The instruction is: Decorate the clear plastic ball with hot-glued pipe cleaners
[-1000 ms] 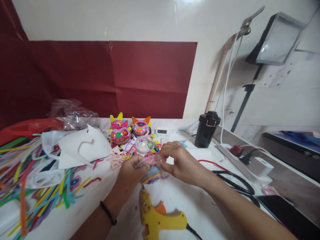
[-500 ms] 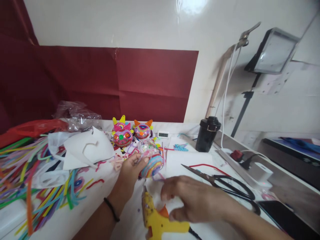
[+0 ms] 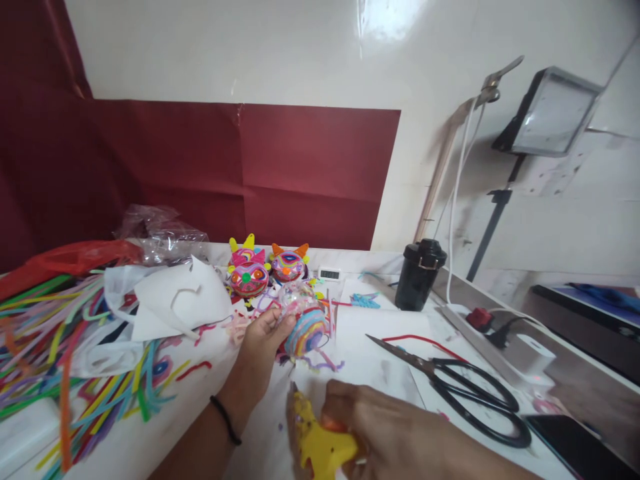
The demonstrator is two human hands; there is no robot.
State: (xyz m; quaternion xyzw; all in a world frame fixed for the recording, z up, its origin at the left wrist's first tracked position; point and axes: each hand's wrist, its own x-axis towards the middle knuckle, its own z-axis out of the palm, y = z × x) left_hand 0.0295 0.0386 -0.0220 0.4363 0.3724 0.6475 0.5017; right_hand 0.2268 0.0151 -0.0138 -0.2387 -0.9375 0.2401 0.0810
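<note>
My left hand (image 3: 263,343), with a black band on its wrist, grips a ball striped in rainbow colours (image 3: 306,333). A lilac strip (image 3: 327,360) trails from the ball's lower right side. Below it, my right hand (image 3: 373,420) is wrapped around a yellow glue gun (image 3: 320,443), a finger by the orange trigger. The gun's nozzle points up, short of the ball and apart from it. Behind the ball lies a clear plastic piece with coloured bits (image 3: 296,293). Two decorated animal-face ornaments, one pink (image 3: 249,279) and one with orange ears (image 3: 289,263), stand farther back.
Colourful pipe cleaners (image 3: 100,413) and cut white sheet (image 3: 183,300) spread on the left. On the right are large black-handled scissors (image 3: 430,367), a black lidded cup (image 3: 420,275), a power strip (image 3: 495,340) and a phone (image 3: 580,447). A small digital timer (image 3: 329,274) stands at the back.
My right hand, hovering open over the glue gun before, has closed around its handle and tilted the gun slightly. My left hand keeps hold of the striped ball.
</note>
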